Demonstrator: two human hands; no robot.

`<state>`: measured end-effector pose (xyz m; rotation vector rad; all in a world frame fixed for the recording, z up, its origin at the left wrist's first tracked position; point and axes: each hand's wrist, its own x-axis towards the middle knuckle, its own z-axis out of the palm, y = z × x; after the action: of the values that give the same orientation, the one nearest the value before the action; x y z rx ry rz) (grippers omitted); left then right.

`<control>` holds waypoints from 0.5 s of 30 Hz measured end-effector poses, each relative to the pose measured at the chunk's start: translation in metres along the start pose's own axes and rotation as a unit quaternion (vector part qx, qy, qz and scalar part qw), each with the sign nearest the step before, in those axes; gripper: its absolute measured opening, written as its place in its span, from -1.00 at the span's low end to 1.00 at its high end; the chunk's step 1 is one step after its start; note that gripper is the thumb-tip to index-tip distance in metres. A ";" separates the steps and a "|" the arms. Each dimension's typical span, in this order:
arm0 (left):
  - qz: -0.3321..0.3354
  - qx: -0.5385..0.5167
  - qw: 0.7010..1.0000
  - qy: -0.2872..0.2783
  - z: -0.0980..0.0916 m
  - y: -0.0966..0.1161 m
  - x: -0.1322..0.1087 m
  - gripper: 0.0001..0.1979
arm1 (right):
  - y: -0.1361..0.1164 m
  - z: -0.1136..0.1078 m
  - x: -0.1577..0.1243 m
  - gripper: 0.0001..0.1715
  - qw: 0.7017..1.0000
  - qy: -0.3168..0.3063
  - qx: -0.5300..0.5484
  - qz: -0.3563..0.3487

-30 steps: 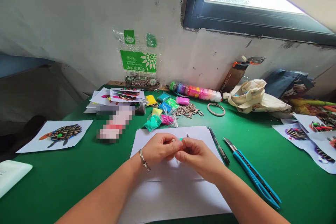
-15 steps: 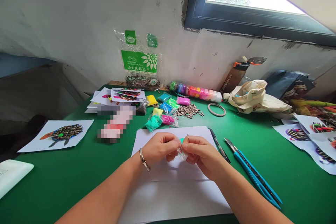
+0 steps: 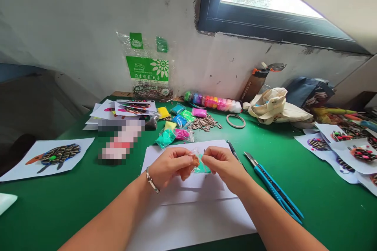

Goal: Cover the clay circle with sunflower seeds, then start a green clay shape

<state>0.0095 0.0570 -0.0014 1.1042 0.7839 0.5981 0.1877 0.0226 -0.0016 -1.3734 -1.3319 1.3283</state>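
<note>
Between my hands is a small clear plastic packet with teal clay in it. My left hand pinches the packet's left side, its fingers closed. Opposite it, my right hand grips the other side between thumb and bent fingers. Both hands are over white paper sheets on the green table. Beyond them lie several coloured clay packets, among them a teal one and a yellow one, beside a pile of sunflower seeds.
A black pen and a blue-handled cutter lie right of the paper. Seed pictures rest at both sides. Behind are a seed bag, a tape ring, a cloth bag and a bottle.
My hands have moved slightly apart, and more of the teal clay packet shows between them. The whole view has shifted, so the table things appear further left.
</note>
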 end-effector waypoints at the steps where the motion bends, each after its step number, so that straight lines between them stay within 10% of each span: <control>1: -0.002 -0.009 1.000 0.001 0.000 0.000 0.000 -0.74 | 0.000 -0.001 0.000 -0.72 1.000 -0.002 0.008 0.005; 15: 0.032 0.002 0.999 -0.002 -0.007 -0.005 0.003 -0.78 | -0.003 -0.006 -0.002 -0.84 0.993 -0.098 0.041 0.049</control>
<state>0.0061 0.0618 -0.0090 1.1378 0.7487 0.6489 0.1930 0.0214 0.0029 -1.2936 -1.3342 1.6008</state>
